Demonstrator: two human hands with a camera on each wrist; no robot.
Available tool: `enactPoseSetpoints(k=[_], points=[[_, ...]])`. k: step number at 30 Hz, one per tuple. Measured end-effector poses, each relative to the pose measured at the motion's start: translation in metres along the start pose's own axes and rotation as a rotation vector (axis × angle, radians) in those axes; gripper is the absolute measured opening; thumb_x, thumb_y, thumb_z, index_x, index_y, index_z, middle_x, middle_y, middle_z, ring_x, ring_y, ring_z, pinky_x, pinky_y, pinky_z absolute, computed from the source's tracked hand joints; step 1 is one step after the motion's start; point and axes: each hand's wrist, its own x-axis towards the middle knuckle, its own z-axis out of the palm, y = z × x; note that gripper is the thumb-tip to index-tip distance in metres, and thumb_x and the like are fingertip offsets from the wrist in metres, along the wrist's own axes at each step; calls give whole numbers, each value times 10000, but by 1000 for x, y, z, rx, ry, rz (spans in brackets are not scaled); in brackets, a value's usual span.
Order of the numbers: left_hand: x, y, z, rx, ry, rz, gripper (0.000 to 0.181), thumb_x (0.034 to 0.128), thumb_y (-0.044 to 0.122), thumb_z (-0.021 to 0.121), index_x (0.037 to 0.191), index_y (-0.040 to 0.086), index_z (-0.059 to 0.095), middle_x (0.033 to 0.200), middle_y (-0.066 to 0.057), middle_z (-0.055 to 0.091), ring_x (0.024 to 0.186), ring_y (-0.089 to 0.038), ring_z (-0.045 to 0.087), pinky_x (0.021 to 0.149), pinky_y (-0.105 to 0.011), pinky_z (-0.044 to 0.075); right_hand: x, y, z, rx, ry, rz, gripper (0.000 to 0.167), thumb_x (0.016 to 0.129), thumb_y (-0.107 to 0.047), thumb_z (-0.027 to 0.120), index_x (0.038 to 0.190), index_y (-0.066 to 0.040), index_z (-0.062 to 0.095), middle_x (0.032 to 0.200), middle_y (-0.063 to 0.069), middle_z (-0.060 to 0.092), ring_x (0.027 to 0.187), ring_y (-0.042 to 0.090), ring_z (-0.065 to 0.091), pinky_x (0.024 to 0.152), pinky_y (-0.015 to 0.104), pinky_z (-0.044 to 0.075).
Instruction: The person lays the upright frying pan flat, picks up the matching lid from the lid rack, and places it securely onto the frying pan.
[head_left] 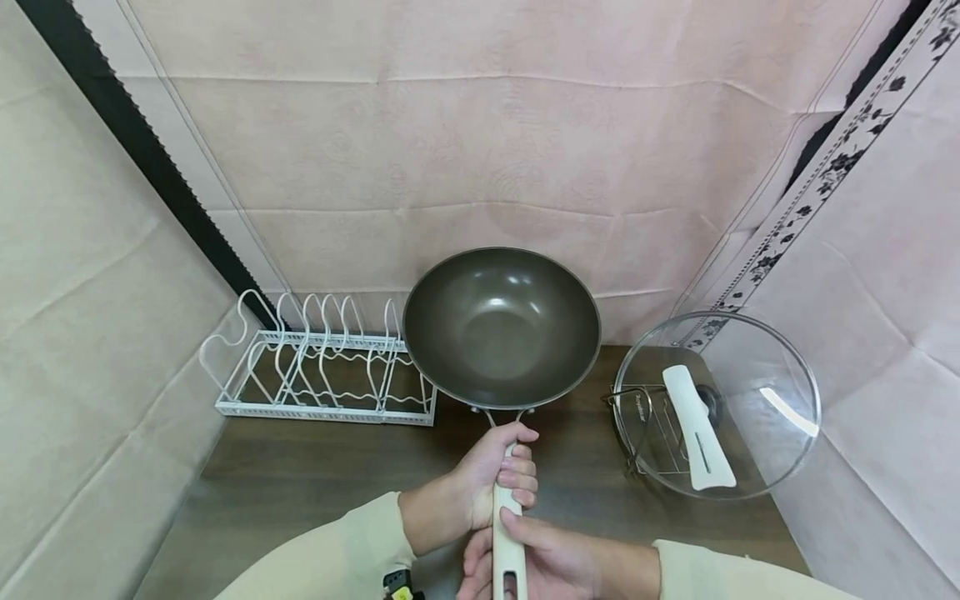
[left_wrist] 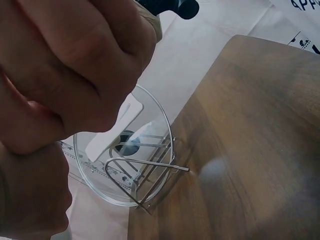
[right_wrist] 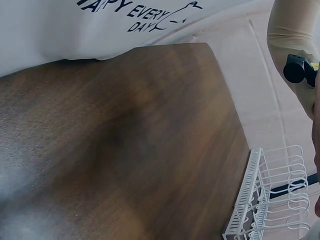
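Note:
A deep frying pan [head_left: 501, 325] with a dark inside and a cream handle [head_left: 507, 533] is held up, its inside facing the head camera. My left hand [head_left: 498, 475] grips the handle close to the pan. Lower down, my right hand [head_left: 555, 557] holds the same handle, thumb on top and fingers around the far side. In the left wrist view my left hand [left_wrist: 75, 65] fills the upper left, and the handle inside it is hidden. The right wrist view shows only a strip of skin at its right edge.
A white wire dish rack [head_left: 322, 412] stands at the left of the brown wooden table [head_left: 315, 458]. On the right, a glass lid [head_left: 780, 392] with a white handle [head_left: 697, 429] leans in a metal wire stand [head_left: 637, 400]. Pale cloth walls [head_left: 480, 142] enclose the table.

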Motion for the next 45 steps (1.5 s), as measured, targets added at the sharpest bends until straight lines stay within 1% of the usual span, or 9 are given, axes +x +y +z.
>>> enactPoseSetpoints(k=[9,17,20,23,25,28,32,37,45], points=[[-1,-1,-5,9,35,17,381,943,268,534,608,247,353,439,173,318,336,52,332,428,-119,300,-7,5,-8,10,-28,54,762,1062,-641,145,1546,-87,344,1442,-3,596,1377,134,523,1146,289,383],[-4,0,-7,30,14,5,387,959,279,511,606,246,358,439,171,317,338,49,334,424,-128,313,-24,-3,-13,-107,-43,98,836,1068,-636,155,1556,37,242,1504,-29,512,1373,111,507,1166,301,370],[-5,0,-6,41,14,4,384,949,279,528,605,247,362,443,168,316,342,46,332,428,-128,311,-28,-9,-15,-113,-80,160,966,1031,-711,173,1573,88,189,1458,-100,541,1321,59,521,1153,264,368],[-6,1,-6,49,13,1,389,957,282,517,602,249,360,442,170,317,341,48,333,430,-129,306,-31,-16,-20,-117,-122,220,1014,997,-765,186,1594,55,175,1452,-105,557,1339,62,516,1170,271,367],[-6,2,-6,45,14,-2,390,954,280,519,599,249,361,440,170,318,340,48,335,430,-130,304,-35,-22,-25,-131,-144,244,1001,992,-771,186,1592,31,186,1506,-40,533,1385,100,500,1204,312,356],[-7,2,-6,44,11,-7,394,955,278,517,596,248,360,438,167,318,339,46,338,431,-132,307,-40,-31,-30,-179,-171,263,996,994,-770,172,1579,36,184,1613,192,401,1439,160,464,1232,387,339],[-7,3,-5,42,7,-12,398,949,276,527,590,248,356,436,165,316,339,41,340,430,-135,304,-47,-43,-35,-224,-194,301,1046,990,-776,154,1571,93,122,1592,440,191,1496,307,405,1244,473,317],[-7,4,-4,41,8,-15,402,944,275,525,584,250,350,432,165,315,338,41,338,428,-135,290,-53,-62,-39,-299,-239,320,1060,998,-763,120,1566,129,51,1582,453,196,1492,560,276,1242,548,292],[-8,4,-6,32,11,-26,404,944,274,521,582,245,343,432,167,319,335,40,338,423,-133,289,-64,-89,-42,-433,-315,274,1009,1025,-716,108,1573,129,43,1597,421,214,1479,577,292,1226,604,288]])
